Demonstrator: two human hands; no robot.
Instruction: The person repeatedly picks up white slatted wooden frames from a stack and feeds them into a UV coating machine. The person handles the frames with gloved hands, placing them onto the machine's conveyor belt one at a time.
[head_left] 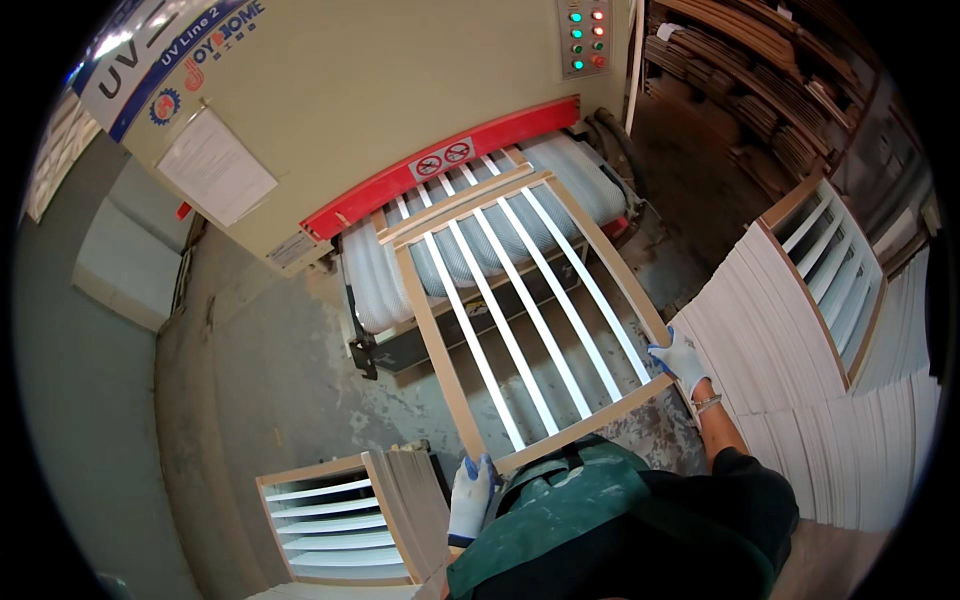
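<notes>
Before me a slatted wooden frame (437, 345), with tan rails and several white slats, slopes away from my body. Its far end lies over the mesh conveyor belt (590, 185) of a large beige machine. My left hand (470, 502), in a white and blue work glove, is closed on the near left corner. On the near right corner, my right hand (684, 362) grips the side rail in a matching glove. Just ahead, a second slatted frame (455, 206) is on the belt, partly hidden under the red guard (440, 160).
High stacks of similar frames stand on my right (765, 335), close to my right arm. Another frame stack (335, 520) is at the lower left. The machine carries a lit button panel (588, 40). Racks of brown boards (760, 90) fill the far right.
</notes>
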